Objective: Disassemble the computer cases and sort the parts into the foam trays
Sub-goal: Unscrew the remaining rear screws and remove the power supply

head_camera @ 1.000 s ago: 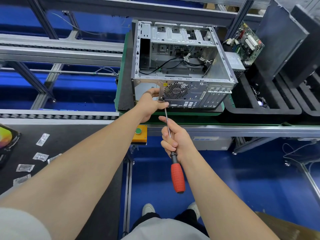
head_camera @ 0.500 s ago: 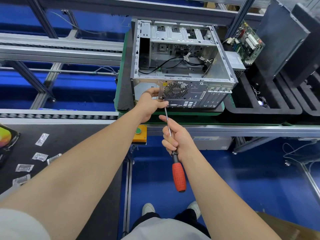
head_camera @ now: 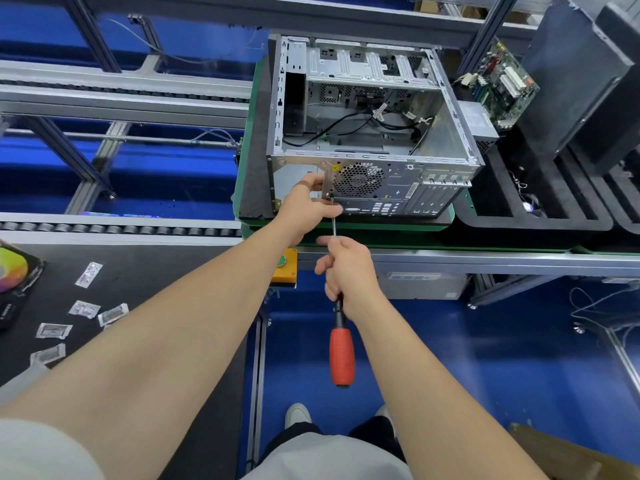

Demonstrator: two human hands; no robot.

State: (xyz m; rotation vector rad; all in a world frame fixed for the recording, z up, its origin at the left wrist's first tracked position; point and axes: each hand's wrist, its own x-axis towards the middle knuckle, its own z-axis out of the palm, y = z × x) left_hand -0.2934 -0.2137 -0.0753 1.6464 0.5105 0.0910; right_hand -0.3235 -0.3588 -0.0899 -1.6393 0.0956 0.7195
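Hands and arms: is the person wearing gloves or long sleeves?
No gloves: the left hand and the right hand are bare, with no watch showing. Both forearms are bare too. A pale grey short sleeve shows only at the left upper arm, in the bottom corner.

Right hand (head_camera: 349,271) hides screwdriver (head_camera: 342,355) mid-shaft; left hand (head_camera: 304,209) covers computer case (head_camera: 398,188) edge.

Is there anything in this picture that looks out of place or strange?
Two things. The right hand grips the screwdriver by its metal shaft, so the red handle hangs free below. Small foil packets lie scattered loose on the black belt at left.
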